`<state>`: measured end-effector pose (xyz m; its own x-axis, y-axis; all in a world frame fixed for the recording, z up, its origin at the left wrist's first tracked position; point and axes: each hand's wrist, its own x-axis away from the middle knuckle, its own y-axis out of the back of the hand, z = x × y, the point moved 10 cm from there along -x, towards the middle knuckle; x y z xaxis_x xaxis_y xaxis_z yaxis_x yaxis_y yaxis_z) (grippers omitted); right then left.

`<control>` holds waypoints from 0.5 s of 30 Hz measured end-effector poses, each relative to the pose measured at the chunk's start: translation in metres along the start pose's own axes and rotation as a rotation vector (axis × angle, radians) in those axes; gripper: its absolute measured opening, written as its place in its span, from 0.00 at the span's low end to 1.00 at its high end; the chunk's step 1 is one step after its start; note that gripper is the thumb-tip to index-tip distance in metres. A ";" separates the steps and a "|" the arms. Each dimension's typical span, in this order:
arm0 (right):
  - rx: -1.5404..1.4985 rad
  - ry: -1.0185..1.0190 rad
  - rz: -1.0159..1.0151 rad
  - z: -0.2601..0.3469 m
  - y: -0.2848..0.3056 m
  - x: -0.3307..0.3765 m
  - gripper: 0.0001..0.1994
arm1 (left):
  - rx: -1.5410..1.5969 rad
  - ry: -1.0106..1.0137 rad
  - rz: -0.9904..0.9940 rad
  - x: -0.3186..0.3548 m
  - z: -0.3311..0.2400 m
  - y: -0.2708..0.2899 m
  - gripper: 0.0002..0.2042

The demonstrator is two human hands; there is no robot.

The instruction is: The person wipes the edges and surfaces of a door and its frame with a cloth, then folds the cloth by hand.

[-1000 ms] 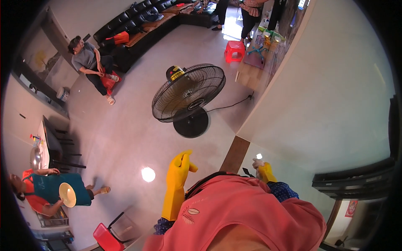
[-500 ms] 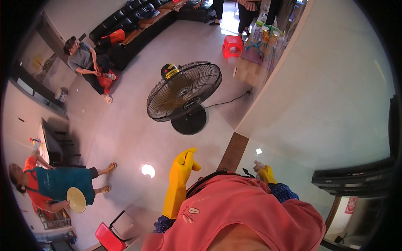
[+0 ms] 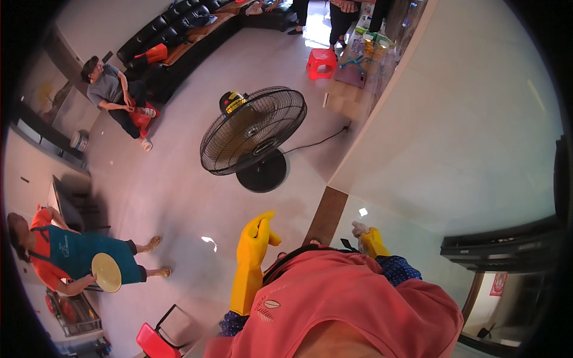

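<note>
My left hand (image 3: 253, 247), in a long yellow rubber glove, is raised in front of my pink apron (image 3: 352, 292). Its fingers are loosely bent with the thumb apart, and nothing shows between them. My right hand (image 3: 374, 241), gloved in yellow too, is partly hidden behind the apron. It is closed on a crumpled greyish-white thing (image 3: 360, 229), too small to name. A black standing fan (image 3: 253, 134) stands on the floor ahead, touched by neither hand.
At left a person in a teal apron (image 3: 83, 253) holds a pale round dish (image 3: 106, 272). Another sits near the black sofa (image 3: 170, 62). A red stool (image 3: 322, 64) stands by a cluttered low cabinet (image 3: 349, 95). The fan's cord (image 3: 316, 144) crosses the floor. A red chair (image 3: 156, 340) is at lower left.
My view has shifted slightly, so the fan and sofa sit further left. The person in the teal apron has moved a little. My hands keep nearly the same pose.
</note>
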<state>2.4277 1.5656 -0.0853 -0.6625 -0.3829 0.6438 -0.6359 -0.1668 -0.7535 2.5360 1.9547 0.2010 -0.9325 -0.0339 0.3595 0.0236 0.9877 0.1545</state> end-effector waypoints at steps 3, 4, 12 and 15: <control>0.768 0.280 -0.331 0.059 0.060 -0.004 0.13 | -0.010 0.002 0.022 -0.001 -0.009 -0.012 0.16; 0.770 0.276 -0.330 0.053 0.066 -0.007 0.13 | -0.010 0.003 0.018 0.000 -0.012 -0.011 0.16; 0.890 0.310 -0.213 0.043 0.023 -0.009 0.23 | -0.019 -0.016 -0.041 -0.001 -0.005 0.006 0.16; 1.024 0.367 -0.058 0.058 0.025 -0.001 0.19 | 0.089 0.004 -0.023 0.007 -0.010 -0.001 0.17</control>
<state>2.4358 1.5088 -0.1128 -0.8282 -0.0837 0.5541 -0.1513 -0.9186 -0.3649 2.5327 1.9522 0.2123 -0.9309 -0.0569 0.3608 -0.0297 0.9963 0.0806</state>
